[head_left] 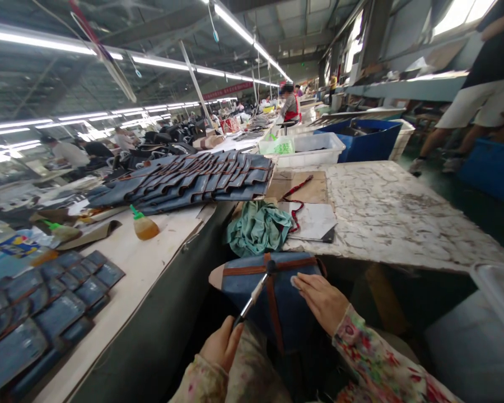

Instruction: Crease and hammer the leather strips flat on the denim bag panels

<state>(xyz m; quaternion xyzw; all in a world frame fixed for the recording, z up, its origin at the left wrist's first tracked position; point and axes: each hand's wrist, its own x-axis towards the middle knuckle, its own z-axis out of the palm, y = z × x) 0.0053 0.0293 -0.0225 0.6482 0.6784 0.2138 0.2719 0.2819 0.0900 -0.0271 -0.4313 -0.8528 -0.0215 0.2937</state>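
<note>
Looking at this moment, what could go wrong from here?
The hammer in the left hand has its head close to the right hand, so a stray blow might catch the fingertips. That head is over the brown straps, so a hard hit could mark them or the blue piece beneath.

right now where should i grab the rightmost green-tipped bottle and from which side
Probably around the wide lower body of the bottle, from the near side: the green nozzle points up and is narrow, and folded blue pieces lie behind it.
</note>
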